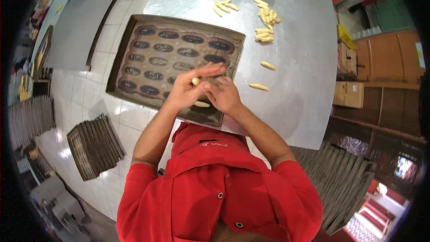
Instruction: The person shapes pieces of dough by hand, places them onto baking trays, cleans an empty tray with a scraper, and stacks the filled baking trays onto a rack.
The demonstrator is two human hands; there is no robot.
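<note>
Over the near part of a dark baking tray [117,69], my two hands are pressed together with a pale dough piece [195,81] between them. One end of that piece sticks out by the thumb of my left hand [182,90]; the rest is hidden. The fingers of the left hand point up and to the right. My right hand [225,95] lies against the left palm, its fingers slightly smeared by motion. Just below the hands, a spindle-shaped dough piece [201,104] rests on the tray. Dark oval marks in rows cover the tray's bottom.
The steel table [295,107] carries a heap of dough pieces [268,16], a small group [222,7] left of it, and two single ones [268,65] nearer me. Stacked trays stand on the floor at left [96,145] and at right [345,179].
</note>
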